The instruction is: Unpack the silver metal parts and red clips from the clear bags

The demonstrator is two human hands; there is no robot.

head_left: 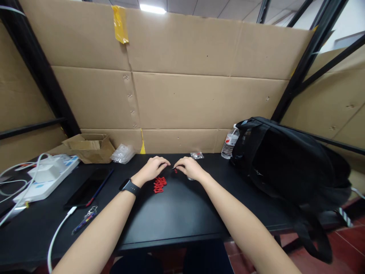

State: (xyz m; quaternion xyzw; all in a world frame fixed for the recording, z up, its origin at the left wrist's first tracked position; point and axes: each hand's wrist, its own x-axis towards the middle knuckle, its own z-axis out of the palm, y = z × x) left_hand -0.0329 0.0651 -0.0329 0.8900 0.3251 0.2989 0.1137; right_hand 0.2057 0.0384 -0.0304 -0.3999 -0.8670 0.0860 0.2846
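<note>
My right hand (189,168) is closed in a pinch above the black table. A small red loop (176,171) hangs at its fingertips, with a thin silvery piece (173,168) beside it. Just to the left, my left hand (154,168) has thumb and fingers drawn together. Anything between them is too small to make out. Its wrist wears a dark watch (129,186). Below the left hand lies a small pile of red cord-like pieces (160,185). A small round pale object (190,178) shows partly beneath my right hand.
On the left are a power strip (61,176) with white cables, a phone-like tablet (89,188), a keychain (84,220), a cardboard box (90,149) and clear plastic bags (123,153). A small packet (197,155), water bottle (230,142) and black backpack (291,167) stand behind and right.
</note>
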